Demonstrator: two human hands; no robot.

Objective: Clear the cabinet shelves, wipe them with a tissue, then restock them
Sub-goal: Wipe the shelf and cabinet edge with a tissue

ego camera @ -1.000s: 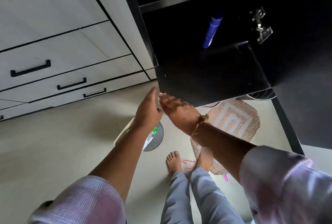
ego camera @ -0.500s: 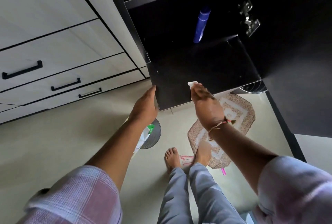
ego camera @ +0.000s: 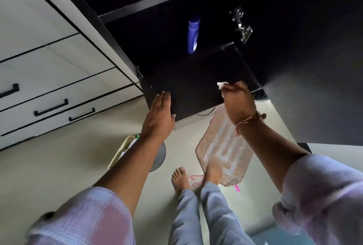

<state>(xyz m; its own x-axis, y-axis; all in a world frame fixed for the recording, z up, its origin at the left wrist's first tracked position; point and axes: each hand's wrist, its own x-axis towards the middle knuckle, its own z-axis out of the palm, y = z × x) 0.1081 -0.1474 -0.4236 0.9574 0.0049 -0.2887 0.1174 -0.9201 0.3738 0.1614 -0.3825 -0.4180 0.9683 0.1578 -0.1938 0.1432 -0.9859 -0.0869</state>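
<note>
The dark cabinet is open, and its lower black shelf (ego camera: 196, 79) juts toward me. A blue bottle (ego camera: 193, 35) stands at the back of that shelf. My right hand (ego camera: 236, 101) presses a white tissue (ego camera: 222, 84) onto the shelf's front right part, fingers curled over it. At the shelf's front left corner my left hand (ego camera: 159, 113) lies flat with straight fingers, thumb under the edge. A higher shelf edge (ego camera: 157, 1) runs above; what stands on it is hidden in the dark.
The open black cabinet door (ego camera: 314, 87) hangs on the right with a metal hinge (ego camera: 240, 25). White drawers with black handles (ego camera: 51, 105) fill the left. On the floor lie a patterned mat (ego camera: 218, 146), a steel bowl (ego camera: 159, 156) and a cream tray (ego camera: 119, 152) by my bare feet.
My right hand has slid with the tissue from the shelf's front left to its front right. The left hand has shifted from the corner's side onto the shelf's front edge.
</note>
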